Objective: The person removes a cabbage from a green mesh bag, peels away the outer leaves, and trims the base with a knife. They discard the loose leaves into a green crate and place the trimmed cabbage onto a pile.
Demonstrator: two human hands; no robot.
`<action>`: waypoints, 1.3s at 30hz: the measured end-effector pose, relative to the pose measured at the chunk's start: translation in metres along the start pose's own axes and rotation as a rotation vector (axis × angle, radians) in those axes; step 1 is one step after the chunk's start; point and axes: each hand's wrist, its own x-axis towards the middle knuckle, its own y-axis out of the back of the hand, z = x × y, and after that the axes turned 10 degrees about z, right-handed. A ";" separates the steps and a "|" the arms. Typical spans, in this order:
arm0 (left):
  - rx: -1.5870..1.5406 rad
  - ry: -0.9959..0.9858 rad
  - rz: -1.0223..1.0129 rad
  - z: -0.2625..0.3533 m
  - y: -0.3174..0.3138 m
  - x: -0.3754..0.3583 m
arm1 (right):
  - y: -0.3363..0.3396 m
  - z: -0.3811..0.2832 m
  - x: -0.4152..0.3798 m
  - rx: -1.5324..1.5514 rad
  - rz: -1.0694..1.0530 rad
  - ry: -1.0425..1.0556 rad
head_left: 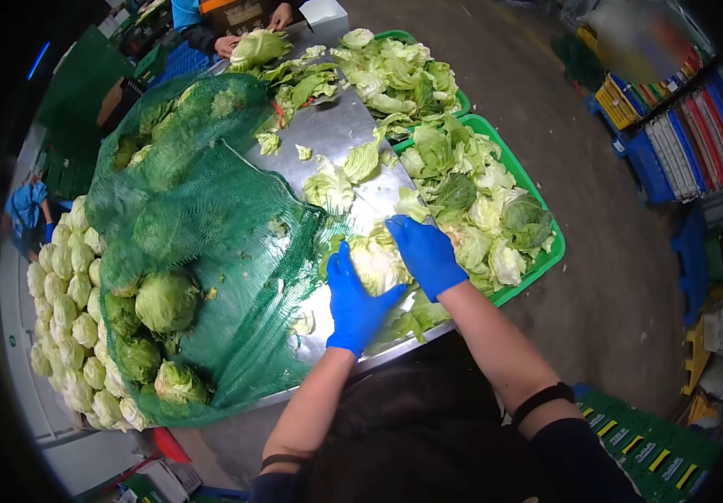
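A pale, partly trimmed cabbage (375, 264) rests on the metal table, between my two blue-gloved hands. My left hand (355, 303) cups its near left side, thumb stretched to the right. On the right side, my right hand (425, 253) grips it with the fingers bent over the edge. Loose green leaves (420, 317) lie under and beside my hands. Just left, a green mesh sack (227, 193) spreads over the table, with whole cabbages (166, 302) in and under it. A green crate (537, 197) heaped with torn leaves stands along the right edge.
Another leaf-filled crate (462, 102) stands farther back. Across the table, a co-worker's hand (281, 16) is near another cabbage (258, 49). Trimmed pale heads (68, 310) are stacked at left. Coloured crates (692, 138) stand at right beyond the floor (596, 243).
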 end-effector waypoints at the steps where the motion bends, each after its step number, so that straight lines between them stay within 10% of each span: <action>1: -0.074 0.028 -0.016 -0.002 0.004 0.001 | 0.001 -0.003 0.002 0.030 -0.052 0.028; 11: -0.114 -0.273 -0.320 -0.005 0.031 0.028 | 0.002 0.053 0.003 0.186 -0.137 -0.470; 15: -0.154 -0.466 -0.526 -0.027 0.042 0.048 | 0.026 0.100 0.020 -0.355 -0.197 -0.266; 18: -0.155 -0.486 -0.637 -0.022 0.042 0.061 | 0.047 0.035 0.002 0.090 0.039 -0.002; 21: -0.104 -0.401 -0.342 -0.018 0.034 0.052 | 0.024 0.017 -0.010 0.214 -0.407 0.079; 22: 0.040 -0.456 -0.049 -0.029 0.028 0.040 | 0.017 0.018 -0.015 0.279 -0.265 0.094; 28: -0.109 0.000 -0.009 -0.007 -0.008 0.026 | 0.031 -0.002 -0.015 -0.051 -0.189 0.065; 36: -0.071 0.063 0.022 -0.012 -0.012 0.038 | 0.016 -0.016 0.014 -0.295 -0.143 0.378; 39: -0.066 -0.044 0.040 -0.012 -0.013 0.021 | 0.004 0.003 0.047 -0.199 -0.122 0.090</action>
